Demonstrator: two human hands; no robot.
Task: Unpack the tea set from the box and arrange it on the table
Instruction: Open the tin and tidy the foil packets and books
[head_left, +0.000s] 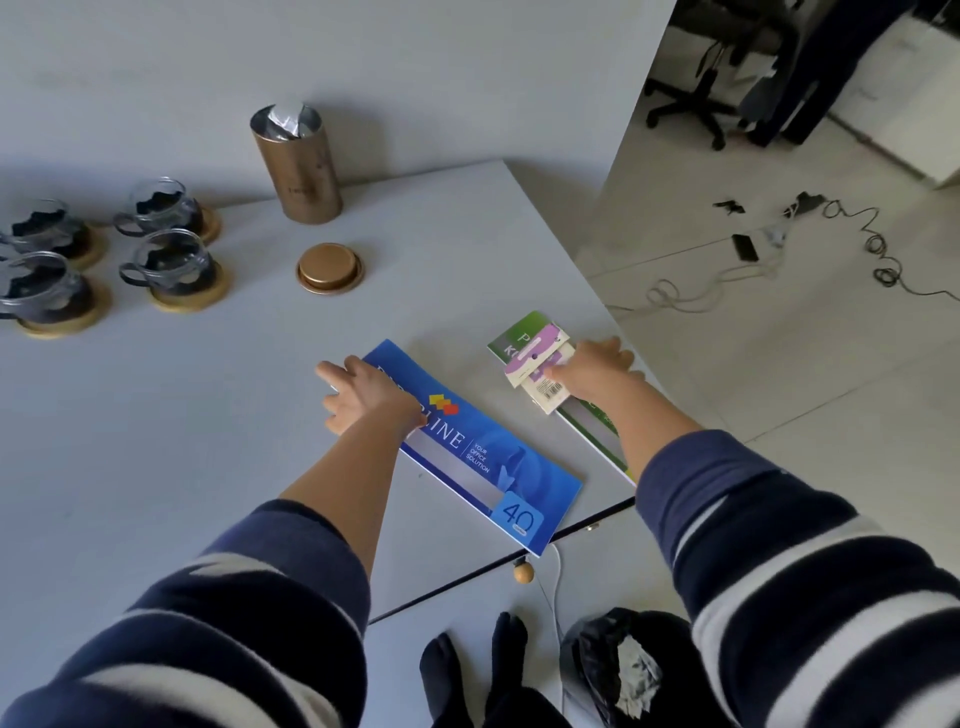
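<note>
1. Head view: a pale grey table (156, 441) is seen from above, set against a plain grey wall (415, 62).
2. Four glass cups (163, 208) on round wooden coasters (189, 299) are grouped at the table's far left, well apart from both hands.
3. A brown tube (298, 166) stands upright near the wall, its top open, with its gold lid (330, 270) laid flat just in front.
4. The left hand (363, 395) is laid flat, fingers spread, on the far end of a blue booklet (483, 457).
5. The right hand (592, 371) is pressed on a small purple packet (537, 366) lying on a green booklet (511, 332) at the table's right edge; fingers are apart, nothing is clamped.
6. A tiled floor (779, 364) with loose cables (878, 249) is seen to the right, and an office chair (701, 88) beyond.
</note>
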